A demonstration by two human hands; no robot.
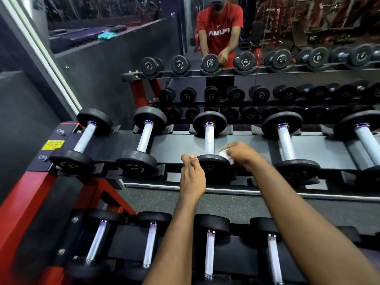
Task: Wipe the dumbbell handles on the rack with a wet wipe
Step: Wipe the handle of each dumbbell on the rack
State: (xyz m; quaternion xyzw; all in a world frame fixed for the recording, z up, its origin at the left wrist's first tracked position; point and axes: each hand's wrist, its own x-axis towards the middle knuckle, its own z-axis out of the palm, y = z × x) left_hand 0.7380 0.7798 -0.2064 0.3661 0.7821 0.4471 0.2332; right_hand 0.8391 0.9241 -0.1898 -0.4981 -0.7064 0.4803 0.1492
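Several black dumbbells with silver knurled handles lie across the top shelf of a red and black rack (178,138). My hands work at the third dumbbell from the left (210,138). My left hand (192,173) grips the left side of its near weight plate (213,166), fingers curled over the rim. My right hand (241,153) pinches a white wet wipe (225,154), which sits at the near end of the handle, just above that plate. Whether the wipe touches the handle is hard to tell.
A lower shelf near me holds more dumbbells (209,251). A wall mirror (287,38) behind the rack reflects the rack and a person in a red shirt. A yellow warning label (52,145) is on the rack's left end. Speckled grey floor (205,202) shows between shelves.
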